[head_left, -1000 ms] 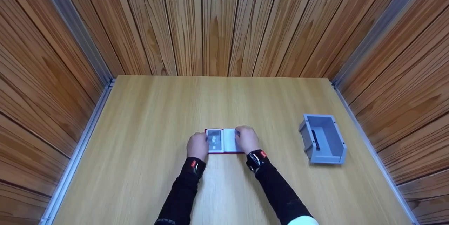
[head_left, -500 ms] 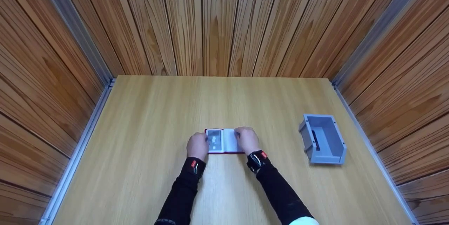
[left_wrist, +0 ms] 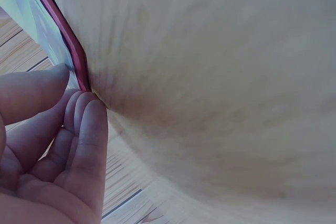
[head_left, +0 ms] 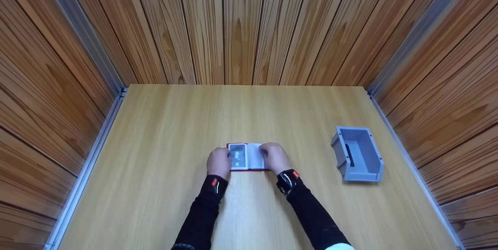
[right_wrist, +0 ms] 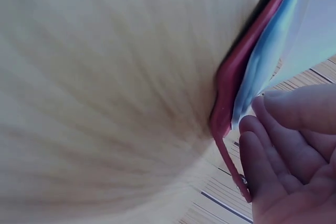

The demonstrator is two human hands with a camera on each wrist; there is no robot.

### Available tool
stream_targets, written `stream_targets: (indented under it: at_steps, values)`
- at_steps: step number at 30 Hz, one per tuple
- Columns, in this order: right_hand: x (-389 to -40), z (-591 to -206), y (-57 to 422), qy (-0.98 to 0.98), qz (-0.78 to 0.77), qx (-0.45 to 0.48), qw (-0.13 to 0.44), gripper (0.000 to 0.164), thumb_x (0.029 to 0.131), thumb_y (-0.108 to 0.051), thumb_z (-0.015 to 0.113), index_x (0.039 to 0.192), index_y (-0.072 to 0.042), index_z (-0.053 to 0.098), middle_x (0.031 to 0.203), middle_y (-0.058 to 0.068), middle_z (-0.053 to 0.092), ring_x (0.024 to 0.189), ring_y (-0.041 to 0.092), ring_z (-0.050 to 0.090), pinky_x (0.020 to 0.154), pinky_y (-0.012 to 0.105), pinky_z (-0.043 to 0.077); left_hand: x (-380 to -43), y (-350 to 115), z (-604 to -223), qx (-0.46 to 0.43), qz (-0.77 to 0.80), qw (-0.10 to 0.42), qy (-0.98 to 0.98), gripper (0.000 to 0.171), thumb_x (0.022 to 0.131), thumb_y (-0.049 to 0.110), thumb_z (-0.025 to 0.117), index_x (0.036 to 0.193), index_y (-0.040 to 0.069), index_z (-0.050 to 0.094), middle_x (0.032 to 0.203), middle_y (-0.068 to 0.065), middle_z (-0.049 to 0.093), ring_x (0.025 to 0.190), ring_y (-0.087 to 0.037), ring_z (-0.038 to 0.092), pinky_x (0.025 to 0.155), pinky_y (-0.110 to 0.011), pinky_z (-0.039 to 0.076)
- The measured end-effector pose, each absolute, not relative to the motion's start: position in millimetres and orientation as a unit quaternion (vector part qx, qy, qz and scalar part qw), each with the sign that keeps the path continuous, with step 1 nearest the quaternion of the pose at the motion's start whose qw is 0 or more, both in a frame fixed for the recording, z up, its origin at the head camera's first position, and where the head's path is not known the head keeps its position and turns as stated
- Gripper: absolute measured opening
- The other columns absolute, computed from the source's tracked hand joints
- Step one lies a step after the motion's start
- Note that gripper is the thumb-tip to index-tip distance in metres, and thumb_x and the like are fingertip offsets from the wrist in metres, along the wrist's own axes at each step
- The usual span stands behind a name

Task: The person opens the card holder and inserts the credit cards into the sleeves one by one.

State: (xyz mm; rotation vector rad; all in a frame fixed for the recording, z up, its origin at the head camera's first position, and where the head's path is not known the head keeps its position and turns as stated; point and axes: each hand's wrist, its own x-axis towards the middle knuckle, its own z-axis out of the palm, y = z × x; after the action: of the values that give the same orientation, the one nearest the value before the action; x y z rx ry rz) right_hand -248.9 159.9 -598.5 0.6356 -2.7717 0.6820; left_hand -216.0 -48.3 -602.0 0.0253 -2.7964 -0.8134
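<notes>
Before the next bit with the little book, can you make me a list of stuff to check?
1. Book open on the table: ok, its pages face up.
2. Left grip steady on the book: ok, it pinches the left edge.
3. Right grip at the right page: ok, thumb and fingertip seem to pinch its edge.
4. Just one page pinched: cannot tell, the fingers hide it.
5. Gray box out of the way: ok, it stands apart, to the right.
6. Box has nothing in it: cannot tell, the dark strip could be a slot or a thing.
</notes>
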Motion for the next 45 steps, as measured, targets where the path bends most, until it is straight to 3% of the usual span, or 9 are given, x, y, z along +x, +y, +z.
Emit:
stream_targets:
  at_steps: [12,20,33,40,45]
  values:
    - [-246,-598,159,-0.949,0.232,0.206,0.065,0.028,0.079,0.003,0.074,0.107,0.003,0.072,0.101,0.016,0.070,0.099,0.034,0.064,0.092,0.045,0.048,-216,-48,-601,0.016,-0.282,0.097,-0.954,0.005,0.076,-0.003,0.070,0.076,0.002,0.070,0.073,-0.012,0.062,0.072,-0.032,0.064,0.063,-0.045,0.049]
    - [-247,-600,158,-0.942,0.253,0.197,0.100,0.026,0.078,0.005,0.072,0.104,0.004,0.071,0.101,0.016,0.070,0.099,0.034,0.064,0.092,0.046,0.047,-215,-48,-600,0.016,-0.281,0.090,-0.955,0.005,0.076,-0.003,0.071,0.076,0.002,0.070,0.072,-0.012,0.062,0.072,-0.031,0.063,0.063,-0.045,0.049]
    - [-250,-587,150,-0.925,0.351,0.130,0.071,0.047,0.079,0.000,0.077,0.122,0.011,0.060,0.110,0.023,0.063,0.103,0.036,0.062,0.092,0.046,0.048,-214,-48,-600,0.008,-0.284,0.118,-0.952,0.012,0.073,-0.005,0.071,0.067,0.004,0.065,0.069,-0.013,0.060,0.069,-0.034,0.062,0.061,-0.047,0.048]
    - [-253,-581,141,-0.923,0.369,0.100,0.033,0.041,0.085,-0.004,0.074,0.121,0.007,0.061,0.111,0.020,0.063,0.104,0.033,0.062,0.091,0.042,0.050,-214,-48,-599,0.012,-0.281,0.103,-0.954,0.009,0.075,-0.002,0.072,0.071,0.003,0.066,0.071,-0.012,0.062,0.071,-0.032,0.063,0.063,-0.046,0.049]
    - [-250,-584,135,-0.929,0.344,0.131,0.038,0.032,0.085,-0.001,0.071,0.115,0.007,0.064,0.104,0.018,0.065,0.097,0.032,0.063,0.088,0.043,0.051,-214,-48,-598,0.013,-0.281,0.100,-0.954,0.009,0.076,-0.002,0.072,0.071,0.002,0.064,0.072,-0.012,0.062,0.071,-0.032,0.063,0.063,-0.046,0.049]
